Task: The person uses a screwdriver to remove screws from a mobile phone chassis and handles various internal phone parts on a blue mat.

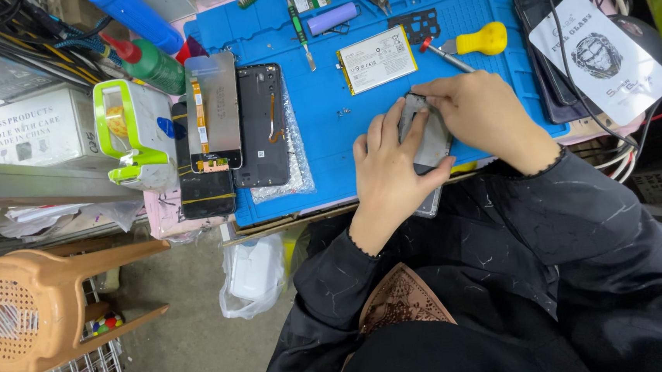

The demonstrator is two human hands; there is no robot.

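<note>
Hands meet over a grey phone frame [425,137] at the near edge of the blue work mat [326,109]. The left hand [389,178] lies flat over the frame's lower part, fingers spread and thumb hooked round its right side, pinning it to the mat. The right hand [481,113] curls over the frame's top end, fingertips pressed onto it; whether it pinches anything small there cannot be told, as the fingers hide the spot.

Judging by how things lie, the phone is well stripped down: a flat battery [377,59] with a pale label rests apart on the mat, a black back cover [261,125] and a silvery display panel [212,113] with an orange flex strip lie side by side at the mat's left edge, and a few tiny screws [344,113] sit loose on the blue surface (no tray holds them). The frame itself seems to be the part in hand now.

A yellow-handled screwdriver [472,42] lies just above the right hand, untouched. A white box [20,126] stands at far left, closed.
</note>
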